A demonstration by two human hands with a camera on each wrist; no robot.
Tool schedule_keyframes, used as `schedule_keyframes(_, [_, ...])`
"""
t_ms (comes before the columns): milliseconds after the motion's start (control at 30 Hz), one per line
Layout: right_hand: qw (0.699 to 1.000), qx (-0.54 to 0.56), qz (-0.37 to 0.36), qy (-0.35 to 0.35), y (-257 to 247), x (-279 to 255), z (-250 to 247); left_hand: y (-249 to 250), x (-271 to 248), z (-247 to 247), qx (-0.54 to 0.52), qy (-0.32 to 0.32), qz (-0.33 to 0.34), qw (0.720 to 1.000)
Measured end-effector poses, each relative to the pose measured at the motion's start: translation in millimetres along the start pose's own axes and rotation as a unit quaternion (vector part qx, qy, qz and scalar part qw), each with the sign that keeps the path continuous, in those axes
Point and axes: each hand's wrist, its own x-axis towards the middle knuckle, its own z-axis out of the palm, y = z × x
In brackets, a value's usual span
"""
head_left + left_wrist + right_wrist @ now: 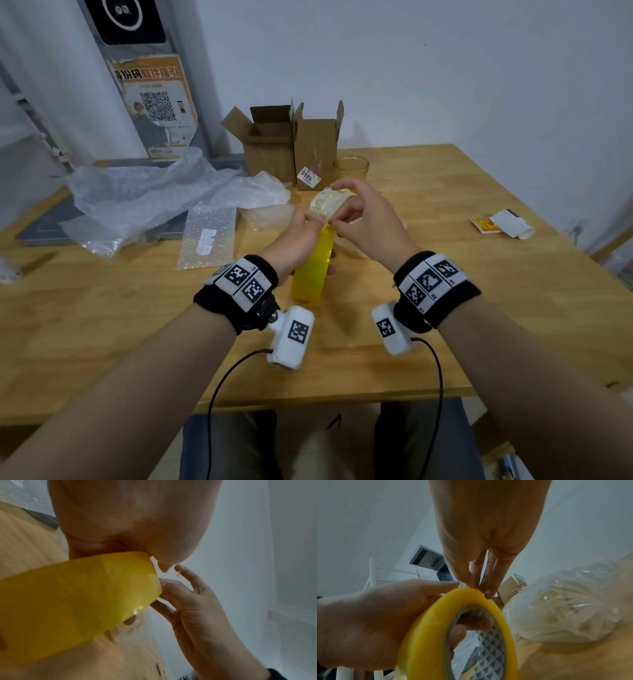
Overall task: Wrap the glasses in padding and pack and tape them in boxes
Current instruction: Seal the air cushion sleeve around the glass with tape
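My left hand (301,236) grips a yellow tape roll (310,274) upright above the table, thumb on its outer face and fingers through the core (471,623). My right hand (337,219) pinches at the outer layer on top of the roll (471,592) with thumb and fingertips. Just behind both hands lies a glass wrapped in bubble wrap (325,202), big at the right in the right wrist view (556,608). A bare glass (351,168) stands farther back, beside two open cardboard boxes (270,144) (317,150).
Loose bubble wrap (137,195) and a small bubble-wrap sheet (209,236) cover the left of the wooden table (445,274), over a grey flat device (44,233). Small paper packets (503,224) lie at the right. A white wall stands behind.
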Motion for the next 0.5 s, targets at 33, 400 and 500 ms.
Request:
schedule_keyframes(33, [1.0, -0.002, -0.001, -0.001, -0.5, -0.3, 0.3, -0.9, 1.1, -1.4, -0.006, 0.004, -0.005, 1.0])
schedule_keyframes(400, [0.997, -0.007, -0.068, -0.032, -7.5, -12.9, -4.8, -2.6, 3.0, -14.0, -0.055, 0.005, -0.021, 0.998])
schedule_keyframes(500, [0.998, -0.055, -0.035, -0.003, -12.4, -15.2, -9.5, -0.7, 4.2, -16.1, -0.062, 0.03, -0.013, 0.998])
